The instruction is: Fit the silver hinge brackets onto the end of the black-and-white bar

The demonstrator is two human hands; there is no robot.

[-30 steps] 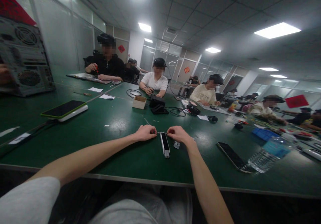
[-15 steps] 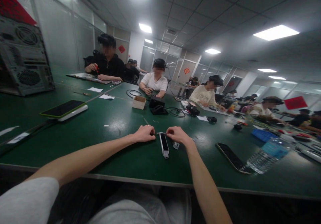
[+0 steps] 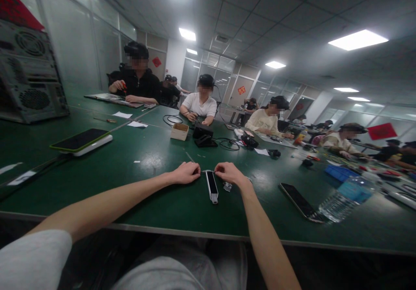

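Observation:
A slim white device with a long black face lies on the green table in front of me. Its narrow tip points toward me. At the upper left of the device is my left hand, with fingers pinched around something too small to make out. My right hand is bent over the upper right end, thumb and fingertips together; whatever they hold is hidden. Beside the device, under my right wrist, rests a small pale part, partly covered by the hand.
To the right are a phone and a lying water bottle, with a blue tray behind. A small box and black cables stand ahead. Another phone and a computer case are on the left. Several people sit across.
Both hands stay at the device's far end with hardly any movement. The view has shifted very slightly.

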